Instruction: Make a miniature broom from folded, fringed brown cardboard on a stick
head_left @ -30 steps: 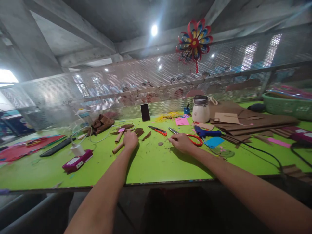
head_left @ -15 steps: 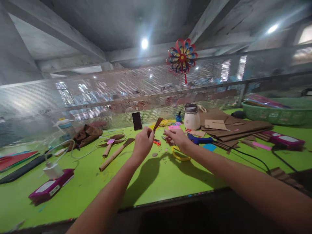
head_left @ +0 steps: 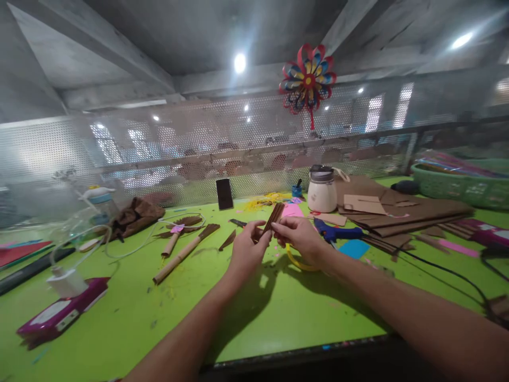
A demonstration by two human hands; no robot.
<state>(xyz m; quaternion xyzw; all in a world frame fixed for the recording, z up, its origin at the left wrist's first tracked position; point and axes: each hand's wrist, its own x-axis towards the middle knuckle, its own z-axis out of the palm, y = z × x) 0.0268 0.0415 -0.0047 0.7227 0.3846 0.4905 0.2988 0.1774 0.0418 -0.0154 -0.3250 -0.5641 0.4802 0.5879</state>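
A narrow brown pleated paper piece [head_left: 275, 215] stands tilted between my two hands, above the green table [head_left: 238, 339]. My left hand [head_left: 249, 248] is closed around its lower end. My right hand [head_left: 299, 237] pinches its edge from the right, thumb and fingertips close together. Below my right hand, a yellow ring [head_left: 296, 261] lies partly hidden. Left of my left hand are a brown paper scrap [head_left: 228, 240] and a dark slim tool [head_left: 237, 223]. A blue glue gun [head_left: 338, 231] lies just right of my right hand.
Rolled brown paper sticks [head_left: 181, 258] lie at left, near a purple power strip [head_left: 63, 313] with cables. A phone [head_left: 224, 194] leans at the back. Toward the right are a white jar [head_left: 322, 193], stacked brown paper [head_left: 421, 212] and a green basket [head_left: 457, 185].
My right hand, apart from the paper before, has come in and now touches it. The paper leans differently in my left hand. My view has shifted slightly.
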